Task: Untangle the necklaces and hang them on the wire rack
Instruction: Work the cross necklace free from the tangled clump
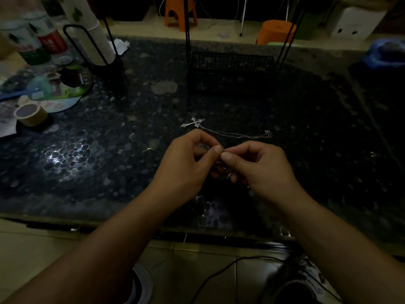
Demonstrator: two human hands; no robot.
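Just one cam, strapped on my head, wide-angle, looking forward and down. My hands sit close at frame center, the dark table (92, 163) fills the middle, floor along the bottom.

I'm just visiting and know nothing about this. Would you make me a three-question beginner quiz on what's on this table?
1. True or false: the silver cross-pendant necklace hangs on the black wire rack.
2. What do the left hand and right hand pinch between them?
A. a thin silver chain
B. the tan tape roll
C. a paper cup
3. Fill in: the tan tape roll lies near the table's ____ edge.

Key
1. False: it lies flat on the dark pebble-patterned tabletop, in front of the rack.
2. A: the thin silver chain; each grip is thumb against fingertip.
3. Left.
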